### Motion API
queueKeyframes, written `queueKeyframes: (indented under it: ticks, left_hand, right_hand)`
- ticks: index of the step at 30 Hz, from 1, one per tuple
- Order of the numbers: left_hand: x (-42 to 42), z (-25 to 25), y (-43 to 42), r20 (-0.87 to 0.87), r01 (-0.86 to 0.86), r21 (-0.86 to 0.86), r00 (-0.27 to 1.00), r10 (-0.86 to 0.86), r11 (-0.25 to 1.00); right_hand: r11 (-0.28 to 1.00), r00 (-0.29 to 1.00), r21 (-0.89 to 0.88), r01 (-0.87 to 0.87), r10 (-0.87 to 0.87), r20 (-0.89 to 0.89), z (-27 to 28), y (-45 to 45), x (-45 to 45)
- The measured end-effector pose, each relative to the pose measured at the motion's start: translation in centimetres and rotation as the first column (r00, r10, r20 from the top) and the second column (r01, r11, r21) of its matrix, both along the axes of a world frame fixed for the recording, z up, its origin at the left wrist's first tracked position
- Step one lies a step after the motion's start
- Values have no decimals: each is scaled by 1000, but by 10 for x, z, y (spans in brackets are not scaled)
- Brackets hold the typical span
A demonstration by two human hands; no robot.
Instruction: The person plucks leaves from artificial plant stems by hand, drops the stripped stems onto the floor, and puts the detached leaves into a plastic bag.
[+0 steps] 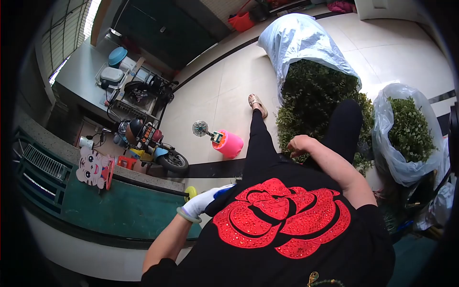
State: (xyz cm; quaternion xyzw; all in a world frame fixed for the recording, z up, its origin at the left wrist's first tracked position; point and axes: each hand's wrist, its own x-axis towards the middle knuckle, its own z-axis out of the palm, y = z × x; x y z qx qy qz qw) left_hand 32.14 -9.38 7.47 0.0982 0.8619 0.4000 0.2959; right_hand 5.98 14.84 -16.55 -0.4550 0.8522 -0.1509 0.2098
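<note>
My left hand (197, 203), in a white glove with blue on it and a pale bangle at the wrist, is beside my left hip. Its fingers are mostly hidden by my black clothes. My bare right hand (302, 144) is over my lap, at the near edge of a big heap of leafy green sprigs (315, 88). Its fingers are bent downward and close together; whatever they may hold is too small to make out. The heap spills from a large whitish plastic bag (303, 38) lying on the floor, partly between my legs.
To the right, a clear plastic bag (409, 174) holds more leafy sprigs (409, 124). A pink bucket (228, 145) with a small fan (201, 128) stands left of my leg. Farther left are a motorbike (150, 143), a green counter (119, 208) and a cartoon cutout (93, 166).
</note>
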Motion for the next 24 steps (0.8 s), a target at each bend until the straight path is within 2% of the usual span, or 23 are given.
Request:
queueKeyframes:
  ticks: [3, 4, 5, 7, 11, 12, 13, 14, 15, 16, 18, 19, 20, 21, 22, 23, 24]
  left_hand:
    - [11, 22, 20, 288, -388, 92, 892, 348, 917]
    - [12, 5, 8, 252, -566, 49, 804, 538, 823]
    - [10, 16, 30, 90, -555, -75, 824, 560, 828]
    - [10, 10, 37, 85, -460, 70, 887, 454, 885]
    - [29, 30, 21, 145, -639, 50, 765, 628, 767]
    - [45, 39, 16, 293, -721, 232, 692, 659, 653]
    - [62, 35, -2, 338, -705, 341, 709, 619, 622]
    - [74, 25, -8, 339, -728, 324, 686, 644, 605]
    - [84, 7, -19, 293, -711, 239, 702, 649, 661]
    - [94, -12, -30, 250, -689, 149, 720, 648, 709]
    - [91, -29, -38, 53, -394, -91, 915, 399, 915]
    - [90, -38, -41, -35, -246, -221, 969, 244, 944]
    - [86, -39, -48, -217, 32, -378, 969, -122, 925]
    - [80, -45, -52, -321, 250, -567, 811, -490, 785]
    - [74, -58, -56, -449, 220, -590, 710, -543, 777]
    - [68, -68, -56, -197, -89, -11, 977, 85, 996]
    - [65, -73, -50, -43, -359, 3, 932, 359, 933]
  right_hand:
    - [988, 1000, -151, 19, -17, 12, 8, -26, 8]
    - [970, 997, -238, -58, 43, -68, 23, -35, 19]
    - [939, 984, -314, -139, 94, -154, 40, -46, 32]
    - [875, 897, -261, -407, 329, -297, 52, -83, 47]
    - [704, 716, -228, -672, 540, -443, 105, -115, 66]
    - [659, 710, -270, -702, 619, -335, 121, -115, 76]
    - [613, 685, -319, -723, 694, -221, 152, -110, 97]
    - [440, 532, -412, -798, 835, -139, 149, -131, 110]
    - [255, 341, -513, -819, 937, -78, 144, -151, 120]
    - [163, 252, -438, -884, 956, -153, 142, -161, 126]
    - [97, 168, -468, -879, 979, -113, 120, -174, 123]
    - [126, 187, -447, -886, 978, -96, 119, -172, 123]
    - [154, 207, -425, -892, 975, -79, 128, -165, 124]
    - [256, 300, -365, -895, 951, -69, 137, -151, 121]
    - [354, 391, -305, -884, 918, -68, 154, -137, 121]
    - [497, 505, -94, -863, 857, -100, 165, -131, 124]
    - [543, 547, -70, -837, 828, -120, 153, -138, 126]
